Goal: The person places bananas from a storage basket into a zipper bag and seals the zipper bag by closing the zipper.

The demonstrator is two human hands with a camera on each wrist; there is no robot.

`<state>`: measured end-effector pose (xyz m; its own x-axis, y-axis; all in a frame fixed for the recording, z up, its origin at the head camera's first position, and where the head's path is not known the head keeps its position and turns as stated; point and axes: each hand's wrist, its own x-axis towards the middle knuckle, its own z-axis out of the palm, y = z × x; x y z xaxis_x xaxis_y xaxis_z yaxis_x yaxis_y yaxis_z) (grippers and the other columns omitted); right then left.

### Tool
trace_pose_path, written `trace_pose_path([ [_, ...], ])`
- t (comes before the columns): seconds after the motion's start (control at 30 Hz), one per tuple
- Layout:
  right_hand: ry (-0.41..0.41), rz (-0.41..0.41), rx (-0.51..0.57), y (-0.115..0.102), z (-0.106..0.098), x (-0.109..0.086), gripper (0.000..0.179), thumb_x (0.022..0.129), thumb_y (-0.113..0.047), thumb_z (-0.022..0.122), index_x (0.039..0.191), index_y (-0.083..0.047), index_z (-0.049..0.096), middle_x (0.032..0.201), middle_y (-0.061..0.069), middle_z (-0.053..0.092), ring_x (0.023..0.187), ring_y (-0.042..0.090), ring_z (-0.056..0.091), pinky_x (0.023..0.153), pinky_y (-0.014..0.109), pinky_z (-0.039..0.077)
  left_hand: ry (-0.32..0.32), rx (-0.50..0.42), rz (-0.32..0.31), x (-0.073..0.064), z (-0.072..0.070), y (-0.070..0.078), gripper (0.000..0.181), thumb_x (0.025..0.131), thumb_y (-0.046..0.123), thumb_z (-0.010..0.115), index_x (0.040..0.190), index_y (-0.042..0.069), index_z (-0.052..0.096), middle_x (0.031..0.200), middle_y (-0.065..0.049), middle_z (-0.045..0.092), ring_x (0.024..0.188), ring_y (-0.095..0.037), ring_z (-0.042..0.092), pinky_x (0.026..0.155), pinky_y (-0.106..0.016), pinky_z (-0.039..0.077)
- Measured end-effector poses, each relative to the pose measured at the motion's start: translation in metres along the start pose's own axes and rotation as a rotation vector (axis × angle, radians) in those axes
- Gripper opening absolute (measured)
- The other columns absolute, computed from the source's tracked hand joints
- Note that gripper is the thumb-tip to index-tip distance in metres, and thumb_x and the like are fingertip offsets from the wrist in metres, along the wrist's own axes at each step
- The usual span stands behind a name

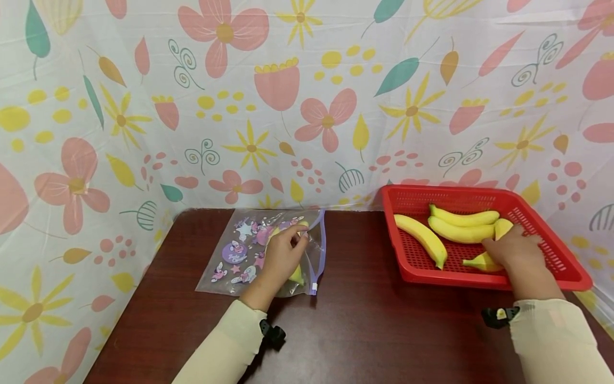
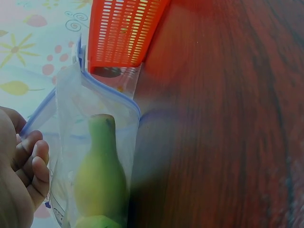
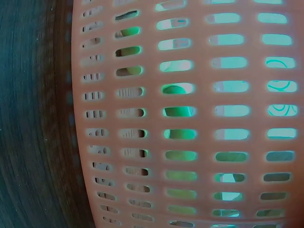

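A clear zip bag [image 1: 230,274] with purple and pink cartoon prints lies on the table, its purple zip edge at the right. My left hand [image 1: 283,253] pinches the bag's opening between thumb and fingers. Inside the bag, a banana [image 2: 100,175] shows its stem toward the mouth, with more yellow below it. My right hand [image 1: 520,256] reaches into a red basket [image 1: 400,261] and grips a banana [image 1: 482,262], covering its middle. Three other bananas [image 1: 422,240] lie to its left in the basket. In the right wrist view the basket's slotted wall hides that hand.
The dark brown table [image 1: 355,320] carries the bag at left and the basket at right. A flower-printed cloth [image 1: 336,64] hangs behind and along the sides. A white slider [image 1: 314,288] sits at the near end of the bag's zip.
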<state>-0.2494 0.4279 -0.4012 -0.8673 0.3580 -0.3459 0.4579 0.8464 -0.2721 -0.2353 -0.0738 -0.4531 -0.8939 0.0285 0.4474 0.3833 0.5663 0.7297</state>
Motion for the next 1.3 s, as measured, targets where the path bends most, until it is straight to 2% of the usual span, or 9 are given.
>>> trace_pose_path([
  [0.23, 0.06, -0.017, 0.059, 0.001, -0.001, -0.004, 0.112, 0.094, -0.046, 0.06, 0.146, 0.022, -0.011, 0.132, 0.057, 0.009, 0.107, 0.063, 0.034, 0.089, 0.074, 0.046, -0.003, 0.009, 0.005, 0.0, 0.0, 0.002, 0.023, 0.095, 0.019, 0.063, 0.113, 0.01, 0.075, 0.068, 0.002, 0.06, 0.059, -0.007, 0.048, 0.057, -0.023, 0.042],
  [0.5, 0.175, -0.105, 0.076, 0.002, -0.002, -0.004, 0.104, 0.093, -0.044, 0.065, 0.147, 0.021, 0.005, 0.122, 0.049, 0.021, 0.099, 0.058, 0.039, 0.08, 0.073, 0.049, -0.003, 0.016, 0.004, 0.0, 0.0, 0.003, 0.023, 0.095, 0.02, 0.063, 0.113, 0.012, 0.075, 0.069, 0.003, 0.06, 0.059, -0.006, 0.048, 0.057, -0.023, 0.042],
  [0.83, 0.246, -0.178, 0.135, 0.001, 0.0, -0.001, 0.106, 0.094, -0.047, 0.063, 0.155, 0.011, -0.001, 0.138, 0.05, 0.015, 0.108, 0.061, 0.035, 0.088, 0.078, 0.042, -0.016, 0.026, -0.008, -0.001, 0.001, 0.003, 0.022, 0.095, 0.018, 0.063, 0.113, 0.012, 0.075, 0.068, 0.004, 0.059, 0.058, -0.006, 0.047, 0.057, -0.023, 0.041],
  [1.07, 0.322, -0.264, 0.216, -0.003, 0.002, -0.008, 0.094, 0.098, -0.044, 0.056, 0.158, 0.007, 0.004, 0.137, 0.046, 0.022, 0.11, 0.056, 0.036, 0.091, 0.075, 0.042, -0.017, 0.017, -0.004, -0.001, 0.001, 0.002, 0.022, 0.095, 0.018, 0.063, 0.113, 0.012, 0.075, 0.068, 0.003, 0.059, 0.057, -0.006, 0.047, 0.056, -0.023, 0.042],
  [1.3, 0.322, -0.313, 0.284, -0.011, 0.002, -0.014, 0.092, 0.099, -0.041, 0.058, 0.158, 0.008, 0.007, 0.14, 0.042, 0.028, 0.12, 0.055, 0.033, 0.097, 0.074, 0.04, -0.014, 0.009, -0.002, -0.001, 0.001, 0.002, 0.023, 0.095, 0.018, 0.063, 0.114, 0.012, 0.075, 0.068, 0.003, 0.06, 0.057, -0.006, 0.047, 0.056, -0.024, 0.042],
])
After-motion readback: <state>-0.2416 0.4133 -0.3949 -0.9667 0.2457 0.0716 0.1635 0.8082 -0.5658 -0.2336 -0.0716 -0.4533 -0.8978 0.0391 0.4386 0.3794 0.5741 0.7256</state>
